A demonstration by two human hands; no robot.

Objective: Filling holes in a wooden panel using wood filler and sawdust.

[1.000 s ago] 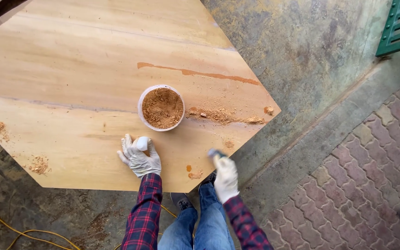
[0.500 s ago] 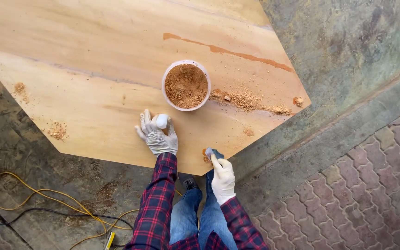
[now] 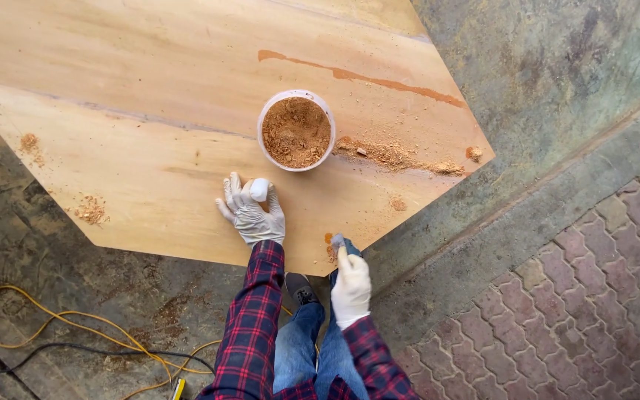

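Two gloved hands at the edge of a wooden panel (image 3: 150,111).
Looking down: my left hand (image 3: 252,213) lies on the wood, fingers curled around a small white bottle cap (image 3: 259,190), just below the white tub of brown sawdust filler (image 3: 295,130). My right hand (image 3: 350,287) is clenched on a small grey scraper (image 3: 338,241) at the panel's near edge, beside a filler smear.

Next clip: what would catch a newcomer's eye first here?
A white tub of brown sawdust paste stands mid-board on a big pale wooden panel, with a brown filler streak beyond it. The gloved left hand lies on the panel with a small white object; the gloved right hand presses a scraper at the near edge.
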